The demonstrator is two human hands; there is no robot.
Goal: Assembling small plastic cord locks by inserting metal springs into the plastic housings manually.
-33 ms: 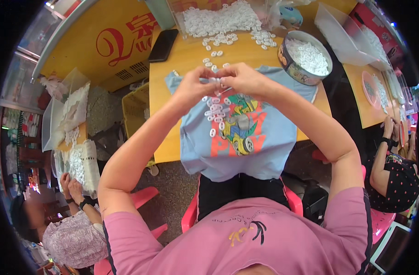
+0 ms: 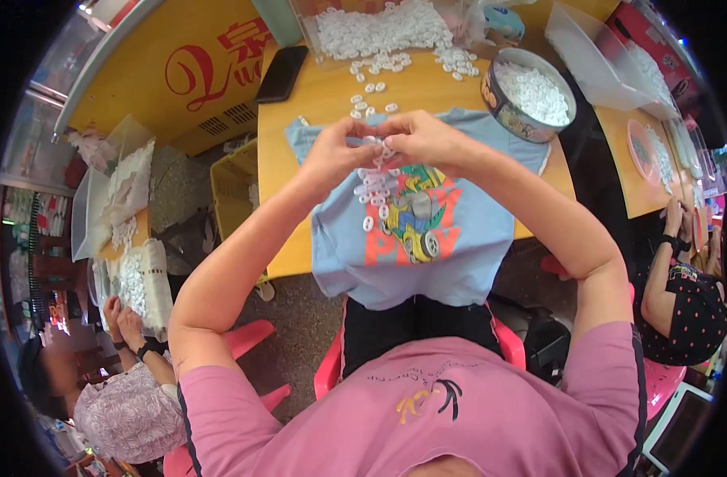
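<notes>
Over a light blue printed T-shirt (image 2: 339, 246) spread on the table, my two hands meet fingertip to fingertip. My left hand (image 2: 341, 155) is closed in a pinch on a small white oval plastic piece (image 2: 371, 141). My right hand (image 2: 420, 138) pinches at the same spot, its thumb and fingers against small white plastic; fingers hide part of what is held. Right below them, a cluster of similar white oval pieces (image 2: 373, 188) lies on the shirt's print. A few more loose pieces (image 2: 358, 101) lie just beyond my fingers.
A clear bin (image 2: 316, 52) heaped with white pieces stands at the far side, some spilled before it. A round tin (image 2: 530, 131) full of them sits right, a black phone (image 2: 283, 75) far left on the table (image 2: 288, 246). Other people work at tables on both sides.
My fingers have shifted slightly around the small white plastic between them, and its angle looks different. The view has moved a little; the other things lie as before.
</notes>
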